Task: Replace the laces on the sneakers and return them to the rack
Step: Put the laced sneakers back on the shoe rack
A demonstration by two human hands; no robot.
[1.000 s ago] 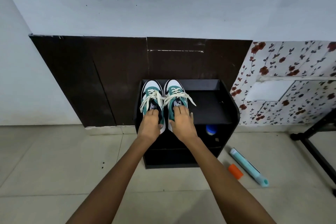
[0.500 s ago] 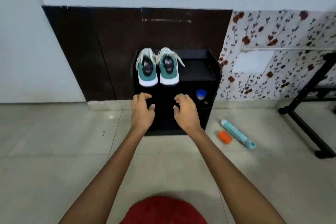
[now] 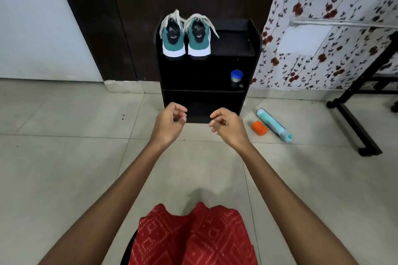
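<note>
Teal-and-white sneakers (image 3: 174, 43): stand side by side on the top shelf of the rack, toward its 9 o'clock end. Heels face the room and toes the wall, probably so that the pair can be lifted out by the heels.
Cream laces (image 3: 212, 28): threaded on both shoes, with loose ends spilling over the sides. One end trails toward 3 o'clock across the shelf. On this showing the lacing appears done.
Black rack (image 3: 234, 45): backs onto the dark wall panel (image 3: 129, 17), at 12 o'clock from the person.
Left hand (image 3: 169, 122): in the air before the rack's lowest shelf, at 6 o'clock from the sneakers and well apart from them. Fingers are curled in toward the thumb and hold nothing.
Right hand (image 3: 229, 126): level with the left hand and near it, at its 3 o'clock. Fingers are likewise curled and hold nothing.
Stage (a judgement): the pair sits on the rack and neither hand touches it, so the task looks complete or nearly so. At most a stray lace end might want tucking in.
Blue-lidded jar (image 3: 237, 76): on the middle shelf, in its 3 o'clock corner.
Orange cylinder (image 3: 259, 128) and teal tube (image 3: 274, 125): lie just beside each other on the floor tiles (image 3: 64, 157), at 3 o'clock from the right hand.
Red patterned garment (image 3: 193, 236): the person's clothing, at 6 o'clock.
</note>
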